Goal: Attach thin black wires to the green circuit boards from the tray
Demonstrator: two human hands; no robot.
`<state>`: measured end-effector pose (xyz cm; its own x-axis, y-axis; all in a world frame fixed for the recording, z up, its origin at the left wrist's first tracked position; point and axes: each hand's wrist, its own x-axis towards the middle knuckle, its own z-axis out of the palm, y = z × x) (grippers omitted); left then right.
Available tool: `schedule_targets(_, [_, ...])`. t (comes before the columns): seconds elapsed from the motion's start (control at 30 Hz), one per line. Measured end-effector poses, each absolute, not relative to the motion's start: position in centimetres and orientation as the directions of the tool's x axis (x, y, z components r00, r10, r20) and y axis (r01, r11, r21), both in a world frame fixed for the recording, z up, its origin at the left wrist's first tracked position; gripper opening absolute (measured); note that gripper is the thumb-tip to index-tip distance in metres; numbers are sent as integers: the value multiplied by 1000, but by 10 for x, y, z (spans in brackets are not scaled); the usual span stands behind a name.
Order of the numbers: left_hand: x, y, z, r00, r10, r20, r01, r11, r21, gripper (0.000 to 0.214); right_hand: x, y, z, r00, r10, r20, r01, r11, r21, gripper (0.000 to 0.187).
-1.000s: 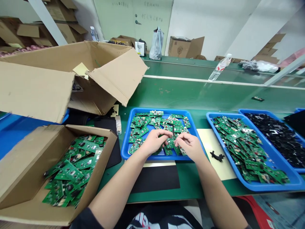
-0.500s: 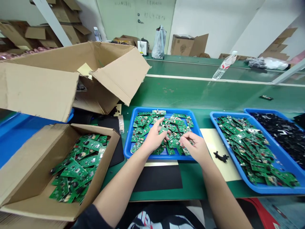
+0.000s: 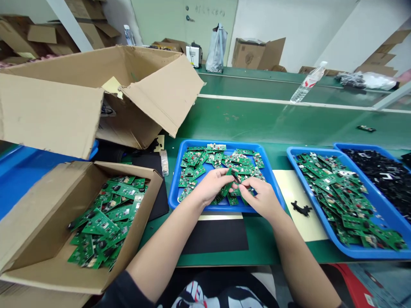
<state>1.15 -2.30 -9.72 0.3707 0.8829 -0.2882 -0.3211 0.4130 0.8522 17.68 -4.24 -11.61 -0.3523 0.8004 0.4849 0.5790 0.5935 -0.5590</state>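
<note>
My left hand (image 3: 213, 187) is closed over the middle blue tray (image 3: 172, 188), pinching a green circuit board (image 3: 229, 174) that stands tilted. In the fingers of my right hand (image 3: 261, 197) is a small dark strip-like part (image 3: 236, 176), whose tip meets the board or lies just in front of it; I cannot tell which. Both hands are close together, with fingertips nearly touching. Beneath them, many loose green circuit boards (image 3: 195, 159) cover the tray's bottom. My fingers hide part of the held board.
At left stands an open cardboard box (image 3: 38, 239) of circuit boards, with a larger carton (image 3: 48, 109) behind. To the right are a blue tray of boards (image 3: 321, 222) and one of black parts (image 3: 382, 171). A black plastic piece (image 3: 301, 208) lies on yellow paper (image 3: 289, 188).
My left hand has gone from reaching over the boards with spread fingers to gripping one. My right hand has brought the dark part up to it. The view has tilted slightly.
</note>
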Motion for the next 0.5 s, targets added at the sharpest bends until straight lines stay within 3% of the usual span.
schedule_targets(0.5, [12,-23,-94,382,843,-379,-306,502,809,26,182,-37,-123,-368,726,581,646,649,-401,23])
